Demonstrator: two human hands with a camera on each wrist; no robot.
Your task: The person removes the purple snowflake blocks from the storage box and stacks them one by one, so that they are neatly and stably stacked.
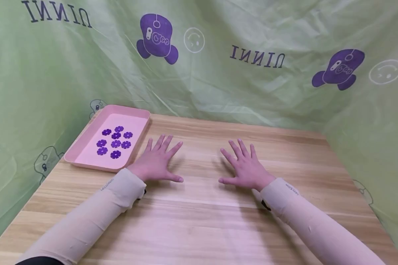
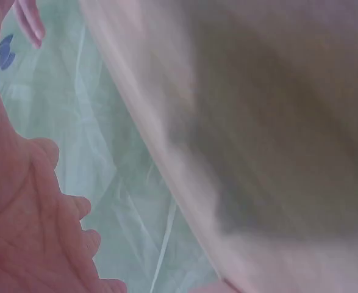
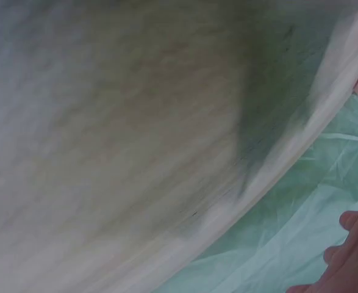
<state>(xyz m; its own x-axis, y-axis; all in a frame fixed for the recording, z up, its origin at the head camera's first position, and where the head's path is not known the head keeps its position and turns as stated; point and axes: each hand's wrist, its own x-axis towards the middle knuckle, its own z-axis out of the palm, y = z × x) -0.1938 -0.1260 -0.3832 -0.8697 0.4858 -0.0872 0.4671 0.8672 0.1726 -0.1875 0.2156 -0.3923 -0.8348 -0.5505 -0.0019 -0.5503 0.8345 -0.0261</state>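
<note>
Both hands are held over a wooden table with palms down and fingers spread. My left hand is beside the near right corner of a pink tray and holds nothing. My right hand is to the right of the table's middle, also holding nothing. Several purple flower-shaped pieces lie flat in the tray. In the left wrist view the left palm shows at the left edge. In the right wrist view part of the right hand shows at the lower right.
A green curtain with purple printed figures hangs behind the table and along both sides. The tray stands at the table's far left, close to the left edge. Shadows of the hands fall on the wood.
</note>
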